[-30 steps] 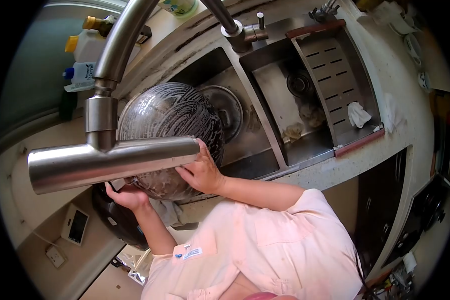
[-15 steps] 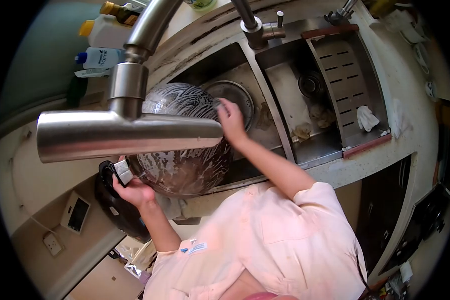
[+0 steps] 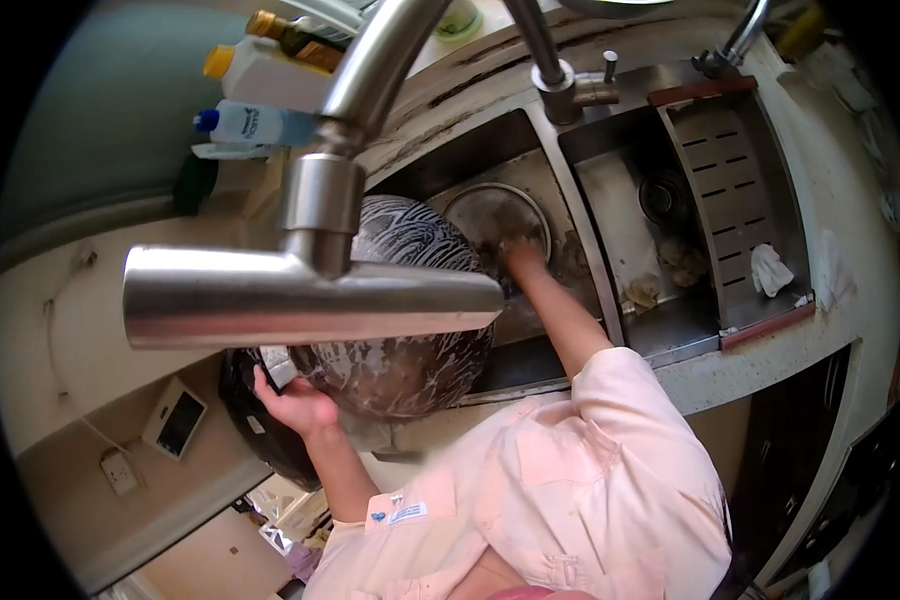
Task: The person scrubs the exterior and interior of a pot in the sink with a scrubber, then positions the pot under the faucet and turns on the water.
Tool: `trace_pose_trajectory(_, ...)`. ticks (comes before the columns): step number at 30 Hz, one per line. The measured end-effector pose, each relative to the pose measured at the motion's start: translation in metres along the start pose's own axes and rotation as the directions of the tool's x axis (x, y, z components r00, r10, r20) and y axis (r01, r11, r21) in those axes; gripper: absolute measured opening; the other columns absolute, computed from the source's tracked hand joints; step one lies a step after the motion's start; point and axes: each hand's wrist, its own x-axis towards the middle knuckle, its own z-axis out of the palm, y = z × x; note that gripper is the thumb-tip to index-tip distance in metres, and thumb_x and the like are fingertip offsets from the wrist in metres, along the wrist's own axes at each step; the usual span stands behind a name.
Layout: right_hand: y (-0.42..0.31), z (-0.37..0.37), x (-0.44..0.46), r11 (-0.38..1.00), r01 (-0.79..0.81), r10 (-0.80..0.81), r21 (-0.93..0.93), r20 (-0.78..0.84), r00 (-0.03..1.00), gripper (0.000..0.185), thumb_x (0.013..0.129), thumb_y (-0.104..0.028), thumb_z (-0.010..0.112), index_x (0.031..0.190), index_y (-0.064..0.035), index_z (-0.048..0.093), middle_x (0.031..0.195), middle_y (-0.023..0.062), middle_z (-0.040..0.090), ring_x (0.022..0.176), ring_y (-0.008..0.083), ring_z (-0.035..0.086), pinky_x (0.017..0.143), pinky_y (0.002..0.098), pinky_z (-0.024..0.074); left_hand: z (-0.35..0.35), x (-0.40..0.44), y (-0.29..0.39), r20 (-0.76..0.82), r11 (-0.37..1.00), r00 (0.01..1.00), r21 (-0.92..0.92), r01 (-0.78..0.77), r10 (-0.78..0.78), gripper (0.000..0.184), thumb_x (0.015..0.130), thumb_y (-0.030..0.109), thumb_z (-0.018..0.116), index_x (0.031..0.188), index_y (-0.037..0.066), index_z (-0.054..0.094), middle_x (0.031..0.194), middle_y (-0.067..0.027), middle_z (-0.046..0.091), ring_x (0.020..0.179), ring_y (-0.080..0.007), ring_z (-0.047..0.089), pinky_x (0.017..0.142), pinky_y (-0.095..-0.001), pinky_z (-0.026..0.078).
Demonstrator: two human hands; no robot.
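A large dark pan (image 3: 400,365), streaked with white suds, rests upturned over the left side of the sink. At its lower left, my left hand (image 3: 298,402) grips the pan's handle (image 3: 278,368), with the fingers wrapped at its end. My right hand (image 3: 520,258) reaches down into the left basin, over a round metal dish (image 3: 475,208) on the basin floor. Its fingers are blurred, and I cannot make out whether they hold anything. The big metal faucet (image 3: 310,300) passes in front of the pan and hides part of it.
The right basin (image 3: 595,185) holds some crumpled scraps (image 3: 682,262). Beside it, a slotted tray (image 3: 735,215) bears a white crumpled tissue (image 3: 770,270). Bottles (image 3: 260,125) stand at the upper left. A black appliance (image 3: 260,425) sits by my left arm.
My right hand has left the pan's surface and moved down into the left basin. My left hand stays at the handle. The whole view has shifted, with things now further right.
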Motion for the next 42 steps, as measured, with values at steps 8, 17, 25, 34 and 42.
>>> trace_pose_trajectory(8,-0.117,-0.117,-0.046,0.56,0.401,0.264,0.725,-0.615,0.743,0.034,0.076,-0.012,0.06,0.11,-0.007,0.058,0.108,0.017,0.056,0.101,0.0317,0.052,0.089,0.0395,0.0402,0.016,-0.004,0.001,0.025,0.998,1.0,0.059,0.003,-0.004,0.051,0.088,0.034,0.036,0.119,-0.005,0.049,0.12,-0.0135,0.053,0.113,-0.0238,0.048,0.1,-0.0337,0.034)
trace_pose_trajectory(17,-0.219,-0.255,-0.108,0.479,0.76,-0.284,0.438,-0.743,0.607,0.033,0.073,-0.019,0.066,0.106,-0.0132,0.061,0.109,0.0108,0.056,0.104,0.03,0.051,0.092,0.0432,0.0375,0.022,-0.014,0.002,0.057,0.997,0.998,0.072,0.031,-0.035,0.05,0.09,0.036,0.032,0.118,-0.001,0.051,0.116,-0.0102,0.055,0.109,-0.0203,0.05,0.096,-0.0331,0.036)
trace_pose_trajectory(25,-0.211,-0.246,-0.14,0.577,0.732,-0.408,0.363,-0.648,0.643,0.044,0.077,-0.017,0.063,0.12,-0.009,0.054,0.124,0.0127,0.049,0.119,0.0318,0.042,0.1,0.0398,0.0327,0.004,-0.002,-0.002,0.076,0.997,0.994,-0.001,0.075,-0.075,0.051,0.089,0.037,0.033,0.117,-0.001,0.051,0.115,-0.0106,0.056,0.108,-0.0218,0.05,0.096,-0.0341,0.037)
trace_pose_trajectory(34,-0.086,-0.108,-0.036,-0.037,0.144,0.298,0.989,-0.127,0.946,0.034,0.089,-0.021,0.051,0.117,-0.0015,0.052,0.118,0.014,0.052,0.108,0.0259,0.049,0.09,0.0354,0.0385,0.004,0.004,-0.002,-0.003,0.999,1.0,0.036,0.013,-0.013,0.051,0.09,0.037,0.033,0.117,-0.002,0.052,0.114,-0.0103,0.056,0.107,-0.0206,0.051,0.095,-0.0332,0.038)
trace_pose_trajectory(42,-0.024,-0.022,-0.058,0.907,-0.06,0.205,0.418,-0.313,0.927,0.033,0.076,-0.019,0.065,0.105,-0.0055,0.059,0.11,0.0186,0.05,0.103,0.0365,0.047,0.083,0.0444,0.0435,0.001,0.008,-0.004,-0.005,0.998,0.998,0.014,0.064,-0.064,0.052,0.089,0.037,0.032,0.119,-0.001,0.05,0.114,-0.0112,0.056,0.107,-0.0233,0.052,0.095,-0.0356,0.039)
